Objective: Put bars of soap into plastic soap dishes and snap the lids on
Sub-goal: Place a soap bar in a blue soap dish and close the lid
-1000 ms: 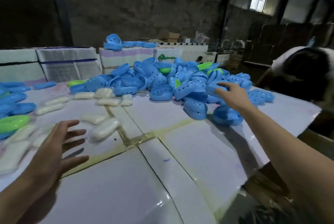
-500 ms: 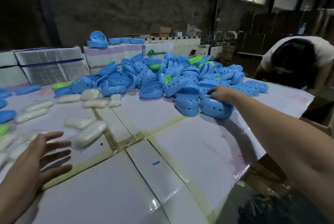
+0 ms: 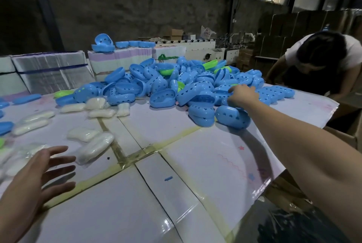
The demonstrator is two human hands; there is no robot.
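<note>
A big heap of blue plastic soap dishes (image 3: pixel 162 98), with a few green ones (image 3: pixel 210 64) mixed in, covers the far middle of the white table (image 3: pixel 176 193). My right hand (image 3: pixel 242 95) reaches into the heap's near right side, its fingers curled over a blue dish there. Several wrapped white soap bars lie to the left. The nearest bar (image 3: pixel 96 147) is just beyond my left hand (image 3: pixel 39 174), which hovers with spread fingers and holds nothing.
Another person (image 3: pixel 323 60) bends over at the table's far right corner. Bundled white packs (image 3: pixel 52 72) stand along the back edge, with a few blue dishes (image 3: pixel 103 43) on top. The table's right edge (image 3: pixel 274 180) drops off to boxes and dark plastic.
My right hand has gone from hovering above the heap to down in it, and its fingers have closed over a dish. My left hand has stayed spread near the soap bars.
</note>
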